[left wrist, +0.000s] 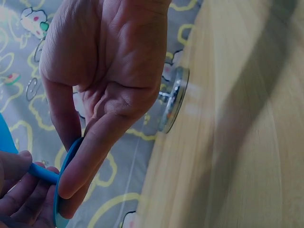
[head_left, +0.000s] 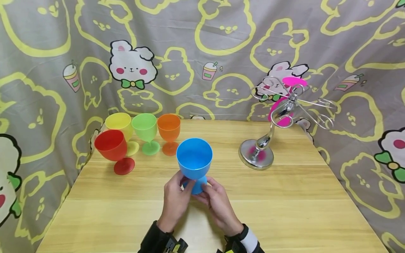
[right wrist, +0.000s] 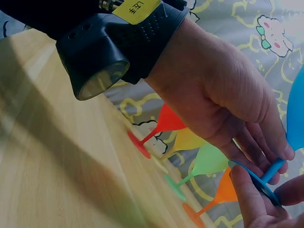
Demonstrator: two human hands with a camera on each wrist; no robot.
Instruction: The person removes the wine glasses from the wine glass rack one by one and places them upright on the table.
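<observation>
A blue plastic goblet [head_left: 194, 158] is held upright above the table in front of me, its open bowl facing up. My left hand [head_left: 175, 202] pinches the rim of its round foot; in the left wrist view the thumb and fingers lie on either side of that thin disc [left wrist: 71, 152]. My right hand [head_left: 221, 207] grips the thin stem [right wrist: 273, 171] just under the bowl, as the right wrist view shows. Both hands are close together, and the fingers hide part of the stem and foot.
Red [head_left: 110, 144], yellow [head_left: 118, 123], green [head_left: 144, 127] and orange goblets [head_left: 169, 127] stand upright at the back left of the wooden table [head_left: 278, 211]. A chrome stand [head_left: 264, 140] with wire loops and a round base stands at the back right. Patterned cloth [head_left: 177, 28] hangs around the table.
</observation>
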